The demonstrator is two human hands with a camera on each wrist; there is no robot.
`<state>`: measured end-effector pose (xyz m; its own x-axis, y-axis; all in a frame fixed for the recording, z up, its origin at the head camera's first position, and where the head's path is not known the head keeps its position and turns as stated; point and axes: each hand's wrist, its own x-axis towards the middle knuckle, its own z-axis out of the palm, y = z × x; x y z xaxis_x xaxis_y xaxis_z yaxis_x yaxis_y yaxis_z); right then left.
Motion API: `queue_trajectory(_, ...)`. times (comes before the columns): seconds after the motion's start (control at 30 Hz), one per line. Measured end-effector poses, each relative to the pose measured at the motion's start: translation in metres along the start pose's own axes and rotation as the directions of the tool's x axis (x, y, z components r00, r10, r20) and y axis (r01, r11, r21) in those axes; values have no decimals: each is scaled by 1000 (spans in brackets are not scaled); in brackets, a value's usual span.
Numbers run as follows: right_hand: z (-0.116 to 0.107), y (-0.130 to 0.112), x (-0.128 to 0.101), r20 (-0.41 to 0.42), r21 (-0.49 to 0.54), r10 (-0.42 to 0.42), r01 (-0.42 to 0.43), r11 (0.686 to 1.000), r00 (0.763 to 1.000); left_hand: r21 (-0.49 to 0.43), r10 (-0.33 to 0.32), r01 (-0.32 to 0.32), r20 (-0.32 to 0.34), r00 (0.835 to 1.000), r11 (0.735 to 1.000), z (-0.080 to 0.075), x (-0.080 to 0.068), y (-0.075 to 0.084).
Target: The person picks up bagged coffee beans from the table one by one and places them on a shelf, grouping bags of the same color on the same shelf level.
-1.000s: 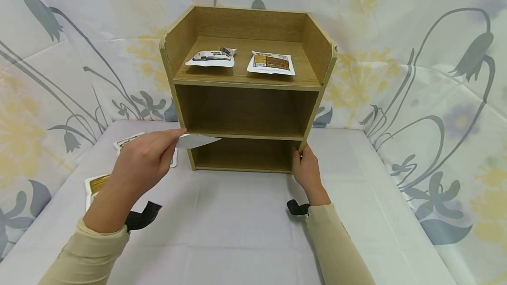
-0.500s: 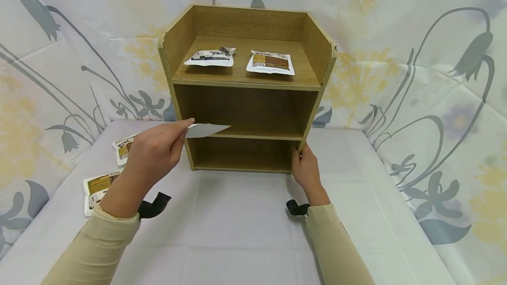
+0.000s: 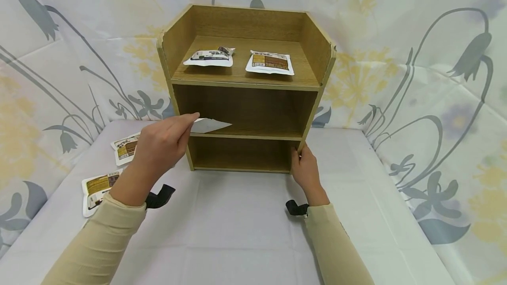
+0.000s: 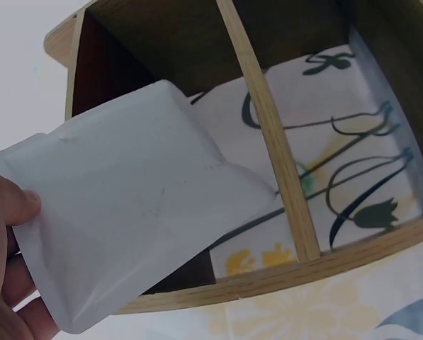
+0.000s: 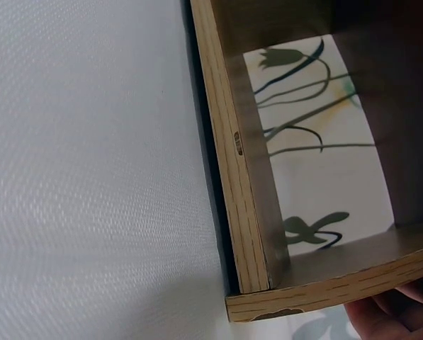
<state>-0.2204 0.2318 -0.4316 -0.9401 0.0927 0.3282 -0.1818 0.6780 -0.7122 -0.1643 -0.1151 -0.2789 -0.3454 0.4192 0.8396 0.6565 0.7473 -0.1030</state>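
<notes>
My left hand [image 3: 162, 144] pinches a white flat pouch [image 3: 210, 126] by one edge, thumb on its plain face, in front of the middle compartment of a small wooden shelf [image 3: 246, 136]. In the left wrist view the pouch [image 4: 140, 184] spans the opening left of the divider board, its plain side facing the camera. Whether its far tip is past the front edge I cannot tell. Low on the right, my right hand [image 3: 306, 168] grips the shelf's side panel; a few fingers [image 5: 381, 319] show outside that panel in the right wrist view.
On the shelf's top level lie a white pouch [image 3: 210, 57] at left and a brown-labelled pouch [image 3: 270, 62] at right. Two more pouches, one behind [image 3: 125, 149] and one nearer [image 3: 97, 190], lie on the white tablecloth [image 3: 229, 223] left of the shelf. A flowered cloth [image 3: 396, 56] hangs behind.
The left hand has moved up and to the right with its pouch, from the lower board toward the middle compartment. The pouches on the table show more. My right hand stays put.
</notes>
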Motion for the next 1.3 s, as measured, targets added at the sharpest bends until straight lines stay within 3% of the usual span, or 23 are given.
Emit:
queue_trajectory(0.23,1,1,0,1,3,-1,1,1000,1000,16,17,-17,16,1000,1000,10,-1,-2)
queue_trajectory(0.47,2,3,1,-26,-7,-33,33,999,999,-7,11,-10,134,991,1000,22,-4,-2)
queue_trajectory(0.87,1,3,2,-24,-7,-24,23,1000,999,-24,-57,70,367,929,997,40,-4,1)
queue_trajectory(1.0,1,3,2,-25,-5,-23,23,1000,999,-9,-73,85,412,908,996,45,-3,2)
queue_trajectory(1.3,2,3,2,-24,5,-19,19,1000,1000,-5,-110,126,463,880,992,60,-3,1)
